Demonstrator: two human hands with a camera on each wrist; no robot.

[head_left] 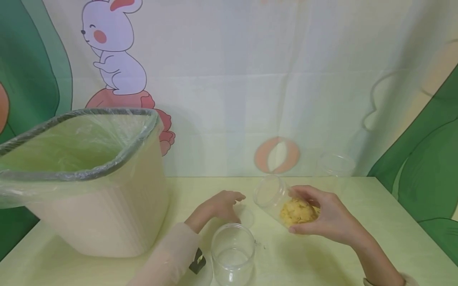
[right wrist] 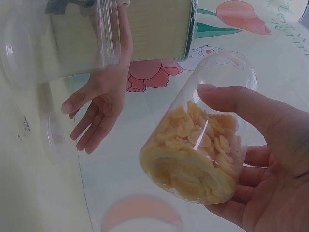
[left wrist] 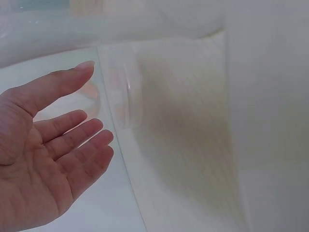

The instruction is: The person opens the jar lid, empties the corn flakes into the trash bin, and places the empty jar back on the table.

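Note:
My right hand [head_left: 327, 216] grips a clear jar [head_left: 270, 194] that is tilted, its mouth up and to the left. Yellow cornflake-like flakes [right wrist: 193, 135] lie heaped at the jar's base end. Fingers and thumb wrap the jar from opposite sides in the right wrist view. My left hand [head_left: 223, 206] is over the table with fingers relaxed and apart, and holds nothing. Close by its fingertips, a clear round lid [head_left: 247, 217] lies on the table. An empty clear jar [head_left: 233, 254] stands upright in front, just right of the left sleeve.
At the left stands a large pale bin [head_left: 107, 214] lined with a clear plastic bag. Another clear container [head_left: 335, 166] is at the back right of the table [head_left: 286, 262]. A black patch [head_left: 197, 261] shows beside the left sleeve. A printed curtain [head_left: 214, 99] hangs behind.

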